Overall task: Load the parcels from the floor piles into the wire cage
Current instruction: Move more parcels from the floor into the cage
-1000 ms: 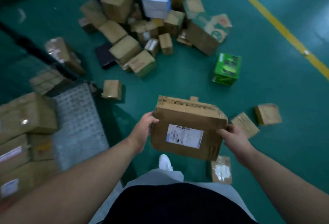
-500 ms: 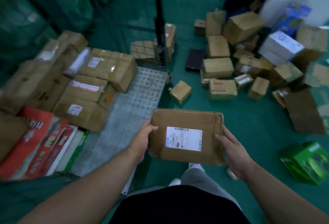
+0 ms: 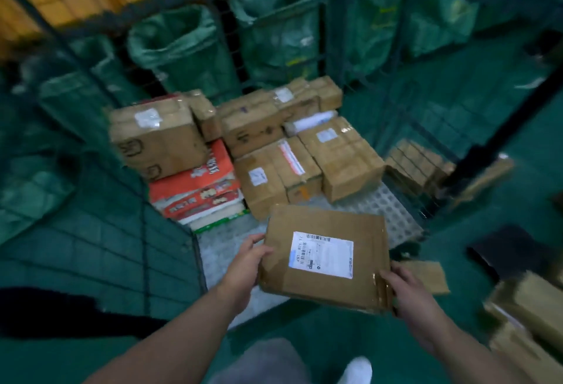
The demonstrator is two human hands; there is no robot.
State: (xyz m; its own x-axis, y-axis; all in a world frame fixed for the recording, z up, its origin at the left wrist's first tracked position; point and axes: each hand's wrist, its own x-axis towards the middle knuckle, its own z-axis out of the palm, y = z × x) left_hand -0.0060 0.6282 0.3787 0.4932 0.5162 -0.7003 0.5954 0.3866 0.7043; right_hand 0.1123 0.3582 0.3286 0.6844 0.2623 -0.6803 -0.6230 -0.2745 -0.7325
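Turned from the floor pile to face the dark wire cage [image 3: 143,246]; flat brown cardboard parcel [image 3: 326,280] now over the cage's open front edge, above bare grey floor, so probably just set-down and release left. Left hand [image 3: 243,264] and right hand [image 3: 408,295] clamped on its side edges, thumbs on top. White barcode label [image 3: 321,255] on parcel, plus characters on red printed sack [image 3: 198,188] inside: too blurred to read.
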